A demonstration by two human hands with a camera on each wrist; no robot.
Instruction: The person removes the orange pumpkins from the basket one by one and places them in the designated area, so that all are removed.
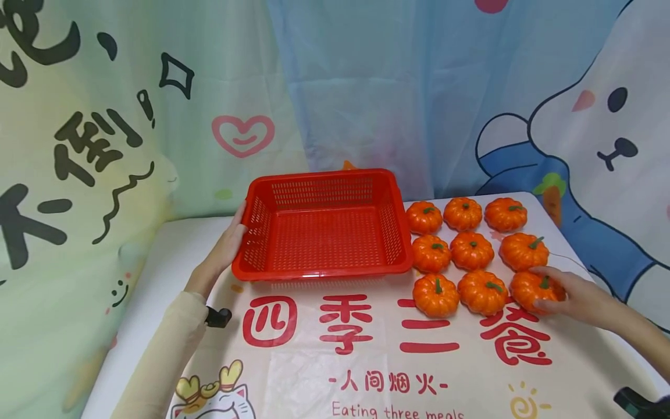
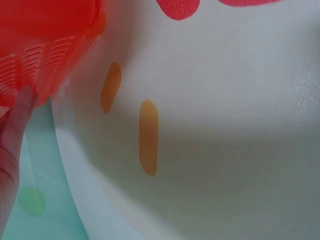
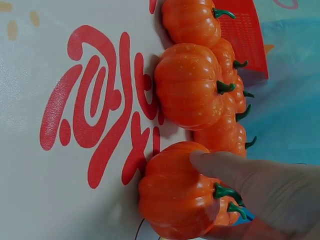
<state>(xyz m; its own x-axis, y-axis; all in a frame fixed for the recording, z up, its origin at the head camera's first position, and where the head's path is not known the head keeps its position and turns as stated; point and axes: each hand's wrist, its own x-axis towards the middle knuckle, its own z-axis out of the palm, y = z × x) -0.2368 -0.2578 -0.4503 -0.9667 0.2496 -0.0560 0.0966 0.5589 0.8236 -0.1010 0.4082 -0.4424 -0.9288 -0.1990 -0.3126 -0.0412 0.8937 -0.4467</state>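
Note:
A red plastic basket [image 1: 321, 238] with slotted walls stands on the table at the back, nothing inside it. My left hand [image 1: 227, 244] lies against the basket's left outer wall; in the left wrist view a straight digit [image 2: 20, 115] touches that wall, and the other fingers are mostly out of sight. At the right, my right hand [image 1: 581, 297] grips the front right small orange pumpkin [image 1: 528, 288], thumb on the near side and fingers across the far side. The right wrist view shows the thumb [image 3: 215, 162] on this green-stemmed pumpkin [image 3: 172, 195].
Several more orange pumpkins [image 1: 471, 250] stand close together right of the basket, in rows of three with the gripped one. A printed cloth [image 1: 387, 349] with red characters covers the table. Behind hangs a patterned curtain [image 1: 356, 116], close to the basket's back rim.

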